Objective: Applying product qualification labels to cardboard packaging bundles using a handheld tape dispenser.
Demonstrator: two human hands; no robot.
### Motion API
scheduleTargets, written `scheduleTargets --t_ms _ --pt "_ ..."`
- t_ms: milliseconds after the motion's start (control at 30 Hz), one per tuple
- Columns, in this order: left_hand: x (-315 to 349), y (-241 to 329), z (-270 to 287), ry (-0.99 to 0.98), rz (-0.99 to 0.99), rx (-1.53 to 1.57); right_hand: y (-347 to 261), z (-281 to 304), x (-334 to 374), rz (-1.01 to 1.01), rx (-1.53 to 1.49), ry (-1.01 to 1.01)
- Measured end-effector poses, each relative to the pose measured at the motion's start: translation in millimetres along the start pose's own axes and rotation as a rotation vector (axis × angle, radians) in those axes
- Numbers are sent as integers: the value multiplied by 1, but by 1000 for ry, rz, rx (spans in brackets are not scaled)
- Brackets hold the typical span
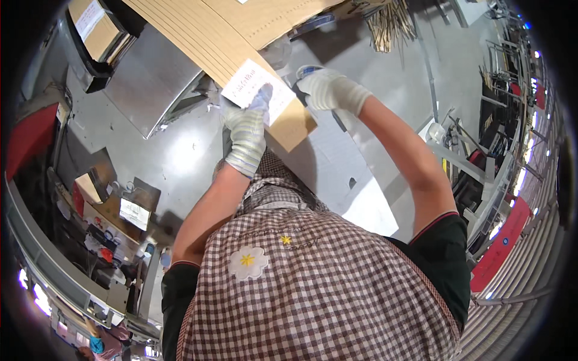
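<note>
Both my hands wear whitish striped knit gloves. My left hand (245, 127) grips the near end of the flat cardboard (293, 127), its thumb lying over a white printed sheet (245, 79) on top. The fingers under the edge are mostly hidden. To the right, apart from the sheet, my right hand (332, 90) is closed, fingers curled around something small and bluish that I cannot make out. The cardboard runs away from me toward the upper left, several parallel edges showing along its side.
A metal-topped table (153, 78) stands at the left, with a stack of brown cartons (99, 33) beyond it. A white panel (340, 174) slants below my right hand. Farther off are a bundle of thin strips (390, 27) and a metal frame (460, 159).
</note>
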State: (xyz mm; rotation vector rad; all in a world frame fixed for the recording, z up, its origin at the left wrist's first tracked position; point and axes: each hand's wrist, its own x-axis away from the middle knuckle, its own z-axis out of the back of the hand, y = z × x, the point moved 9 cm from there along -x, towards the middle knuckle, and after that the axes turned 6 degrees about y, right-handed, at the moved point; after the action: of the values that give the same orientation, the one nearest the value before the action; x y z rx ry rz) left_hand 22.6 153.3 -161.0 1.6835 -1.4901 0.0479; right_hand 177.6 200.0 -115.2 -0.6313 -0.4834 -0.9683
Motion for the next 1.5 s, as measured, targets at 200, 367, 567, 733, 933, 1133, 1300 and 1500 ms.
scheduleTargets --t_ms 200,367,567,733,933,1133,1300,1500 --pt "1 54 -24 23 167 -276 -27 64 52 192 -1095 314" --pt "53 130 -86 -302 -611 -786 -77 95 72 455 -819 577" --pt "78 93 -38 -334 -87 -679 -123 101 83 399 -239 489" --pt "62 96 50 5 123 -753 -46 95 42 116 -110 284" --pt "8 -5 102 -58 216 -333 -24 52 22 110 -294 668" --pt "-5 29 74 -138 581 15 -161 67 88 79 -316 1136" --pt "-33 26 -3 -600 230 -341 -169 58 66 107 -353 1178" --pt "-34 5 8 -650 363 -272 -181 45 58 87 -379 1183"
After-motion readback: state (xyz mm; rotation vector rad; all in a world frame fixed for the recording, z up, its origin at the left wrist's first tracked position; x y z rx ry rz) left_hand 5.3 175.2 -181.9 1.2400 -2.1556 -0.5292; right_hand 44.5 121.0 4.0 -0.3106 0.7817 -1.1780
